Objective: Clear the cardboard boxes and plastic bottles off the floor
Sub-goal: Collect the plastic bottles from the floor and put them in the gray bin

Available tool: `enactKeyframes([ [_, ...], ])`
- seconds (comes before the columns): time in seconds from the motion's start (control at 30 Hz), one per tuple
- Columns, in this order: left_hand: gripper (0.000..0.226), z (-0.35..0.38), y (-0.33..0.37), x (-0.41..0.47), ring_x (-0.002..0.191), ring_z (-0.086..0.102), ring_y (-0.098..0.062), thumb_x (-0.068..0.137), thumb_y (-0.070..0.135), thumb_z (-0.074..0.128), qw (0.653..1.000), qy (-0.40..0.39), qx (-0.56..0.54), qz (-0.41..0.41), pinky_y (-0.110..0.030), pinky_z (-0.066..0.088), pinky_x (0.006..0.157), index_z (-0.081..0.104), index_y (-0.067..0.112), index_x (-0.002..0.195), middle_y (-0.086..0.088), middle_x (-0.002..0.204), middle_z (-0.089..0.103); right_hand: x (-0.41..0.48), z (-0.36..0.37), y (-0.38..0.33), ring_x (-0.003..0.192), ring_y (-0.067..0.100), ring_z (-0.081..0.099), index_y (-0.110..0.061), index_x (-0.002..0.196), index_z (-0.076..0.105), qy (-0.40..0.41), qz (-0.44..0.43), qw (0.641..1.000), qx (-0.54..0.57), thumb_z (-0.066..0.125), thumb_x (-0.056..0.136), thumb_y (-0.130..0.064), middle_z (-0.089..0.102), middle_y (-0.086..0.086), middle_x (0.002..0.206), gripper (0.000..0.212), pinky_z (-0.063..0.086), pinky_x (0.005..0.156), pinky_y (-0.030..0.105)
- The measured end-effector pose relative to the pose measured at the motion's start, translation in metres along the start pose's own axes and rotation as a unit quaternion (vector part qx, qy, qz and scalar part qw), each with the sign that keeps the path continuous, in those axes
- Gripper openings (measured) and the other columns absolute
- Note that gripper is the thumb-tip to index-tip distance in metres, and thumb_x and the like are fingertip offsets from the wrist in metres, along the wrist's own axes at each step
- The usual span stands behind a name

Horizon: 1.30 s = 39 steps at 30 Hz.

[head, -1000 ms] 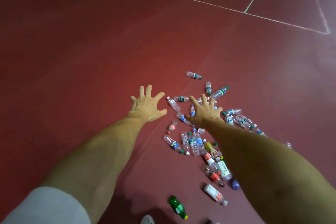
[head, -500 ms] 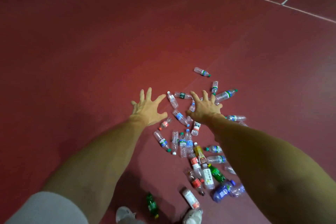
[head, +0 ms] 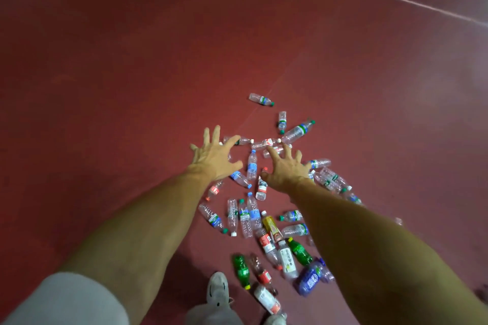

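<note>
Both hands are stretched out in front, fingers splayed wide, holding nothing. The left hand (head: 215,155) and right hand (head: 286,166) hang over the far half of the mess, near each other but not touching.

The plastic bottles (head: 245,216) are all lying on their sides on the dark red floor (head: 105,87), in a loose strip running from the person's feet outward. Mostly clear water bottles with green, blue or white caps. One clear bottle with a blue label (head: 252,163) shows right in the gap between the two hands. The farthest bottle (head: 261,100) lies by itself, apart from the rest. Close to the feet it's more colourful: two green bottles (head: 241,270), a big blue bottle (head: 309,278), a yellow-labelled bottle (head: 272,227) and a few red labels packed tight, some touching or overlapping.

The right forearm covers a good part of the pile on that side, so I can't tell how many are under it. A grey shoe (head: 217,289) stands just beside the nearest green one, a grey sleeve (head: 66,298) sits bottom left, and white lines (head: 422,5) cross the floor top right.
</note>
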<state>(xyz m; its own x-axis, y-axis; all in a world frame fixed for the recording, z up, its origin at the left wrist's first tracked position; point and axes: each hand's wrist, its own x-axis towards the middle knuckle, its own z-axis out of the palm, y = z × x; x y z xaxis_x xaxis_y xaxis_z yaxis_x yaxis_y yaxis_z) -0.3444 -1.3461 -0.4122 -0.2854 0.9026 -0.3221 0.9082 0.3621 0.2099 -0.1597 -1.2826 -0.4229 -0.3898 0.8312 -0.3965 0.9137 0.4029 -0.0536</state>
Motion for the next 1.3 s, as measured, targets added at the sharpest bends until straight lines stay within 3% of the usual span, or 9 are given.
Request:
enactKeyframes([
  [0.2, 0.080, 0.031, 0.012, 0.033, 0.150, -0.018, -0.037, 0.086, 0.065, 0.058, 0.999, -0.027, -0.018, -0.031, -0.076, 0.010, 0.111, 0.019, 0.046, 0.153, -0.010, 0.165, -0.015, 0.021, 0.017, 0.019, 0.146, 0.040, 0.016, -0.039, 0.156, 0.012, -0.013, 0.001, 1.000, 0.025, 0.051, 0.092, -0.059, 0.013, 0.005, 0.163, 0.077, 0.030, 0.107, 0.064],
  [0.5, 0.080, 0.130, 0.019, 0.070, 0.151, -0.016, -0.035, 0.084, 0.064, 0.057, 0.998, -0.026, -0.012, -0.056, -0.073, 0.011, 0.113, 0.020, 0.049, 0.153, -0.006, 0.165, -0.014, 0.077, 0.093, 0.057, 0.149, 0.042, 0.008, -0.040, 0.157, 0.005, -0.084, -0.020, 0.996, 0.012, 0.054, 0.093, -0.057, 0.003, 0.006, 0.166, 0.083, 0.026, 0.110, 0.067],
  [0.8, 0.081, 0.351, -0.025, 0.165, 0.151, -0.015, -0.035, 0.085, 0.063, 0.057, 0.998, -0.022, 0.026, -0.054, -0.072, 0.010, 0.113, 0.014, 0.050, 0.153, -0.008, 0.165, -0.013, 0.201, 0.321, 0.081, 0.148, 0.043, 0.008, -0.038, 0.156, 0.005, -0.091, -0.051, 0.994, -0.015, 0.049, 0.094, -0.057, 0.003, 0.008, 0.165, 0.079, 0.028, 0.108, 0.066],
  [1.07, 0.087, 0.594, -0.067, 0.255, 0.152, -0.011, -0.036, 0.083, 0.070, 0.055, 0.997, -0.050, 0.045, -0.042, -0.071, 0.012, 0.113, 0.008, 0.052, 0.154, -0.007, 0.165, -0.015, 0.309, 0.554, 0.112, 0.151, 0.043, -0.004, -0.040, 0.157, -0.008, -0.088, -0.056, 0.994, -0.026, 0.039, 0.094, -0.070, -0.010, 0.006, 0.167, 0.084, 0.021, 0.111, 0.071],
  [1.3, 0.098, 0.723, -0.091, 0.286, 0.151, -0.019, -0.033, 0.075, 0.084, 0.053, 0.993, -0.092, 0.049, -0.057, -0.070, 0.013, 0.115, 0.001, 0.055, 0.152, -0.003, 0.165, -0.021, 0.352, 0.671, 0.125, 0.152, 0.041, -0.006, -0.043, 0.157, -0.008, -0.076, -0.052, 0.996, 0.013, 0.034, 0.087, -0.082, -0.010, 0.004, 0.167, 0.091, 0.018, 0.112, 0.071],
])
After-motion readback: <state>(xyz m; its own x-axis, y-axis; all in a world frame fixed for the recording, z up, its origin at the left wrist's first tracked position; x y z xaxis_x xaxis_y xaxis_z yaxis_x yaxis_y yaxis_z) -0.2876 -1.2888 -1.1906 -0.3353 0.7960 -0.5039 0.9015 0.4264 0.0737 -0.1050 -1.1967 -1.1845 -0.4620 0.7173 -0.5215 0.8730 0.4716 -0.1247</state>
